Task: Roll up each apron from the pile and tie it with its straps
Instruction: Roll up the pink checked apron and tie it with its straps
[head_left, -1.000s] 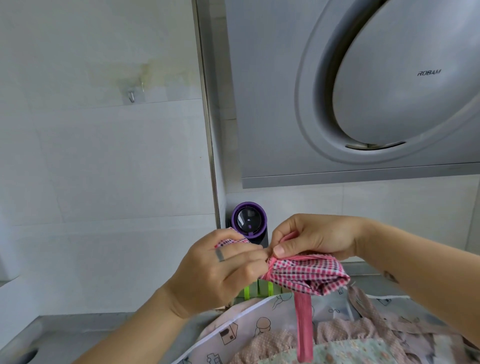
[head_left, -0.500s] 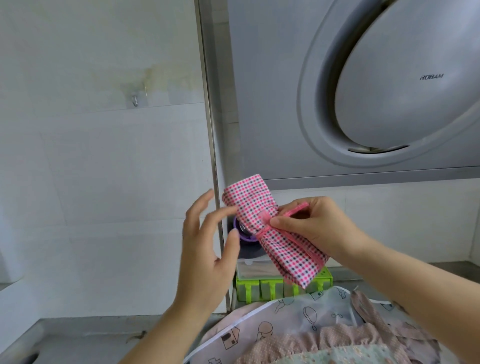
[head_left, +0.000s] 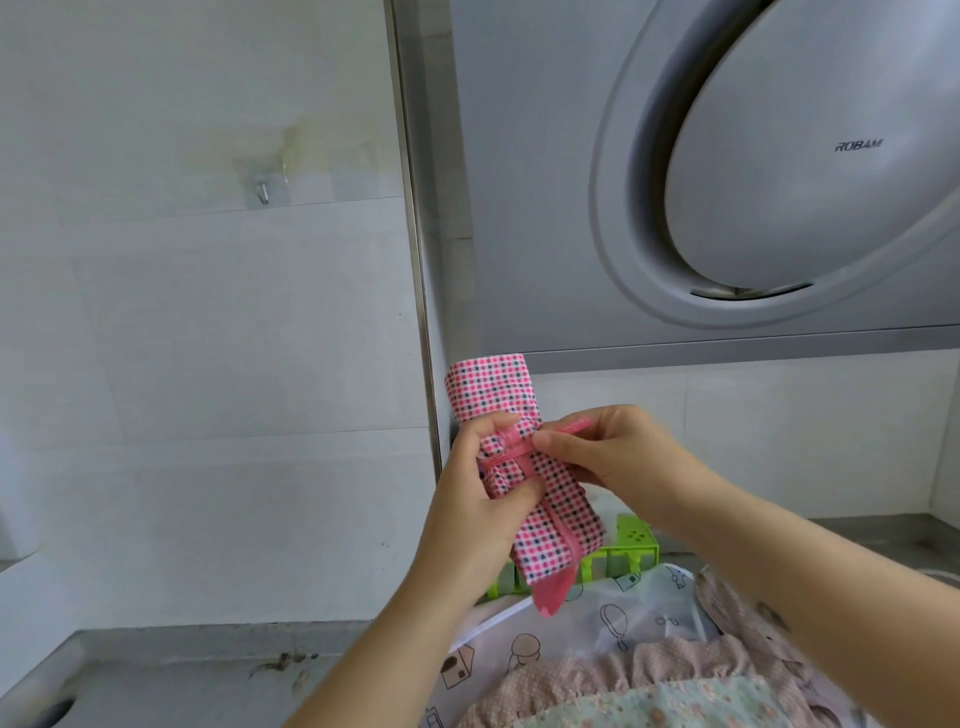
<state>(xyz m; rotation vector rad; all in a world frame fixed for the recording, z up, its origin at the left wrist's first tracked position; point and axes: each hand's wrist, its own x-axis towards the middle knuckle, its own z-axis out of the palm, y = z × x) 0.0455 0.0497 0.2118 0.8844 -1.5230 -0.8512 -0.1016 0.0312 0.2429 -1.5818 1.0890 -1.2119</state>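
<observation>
The rolled pink-checked apron (head_left: 491, 395) is held up in the air above the counter (head_left: 171, 691), standing nearly upright with its lower end tipped toward the right, in front of the wall corner and the green rack (head_left: 636, 538). Half a second ago the left hand (head_left: 467, 501) was spread open and clear of the roll while the right hand alone held it; now the left hand has closed around the middle of the roll, fingers over the band where the pink strap (head_left: 571, 427) crosses it. The right hand (head_left: 618, 457) pinches a free length of that strap and draws it out to the right. A second strap end hangs below the roll's lower edge. The strap appears to be wound once around the bundle, so this apron seems rolled and the tying is under way; whether a knot is formed yet cannot be told. With the left hand bracing the roll, the right is free to cinch and tie. The pile of other aprons (head_left: 675, 670) lies below on the counter, not yet rolled.
</observation>
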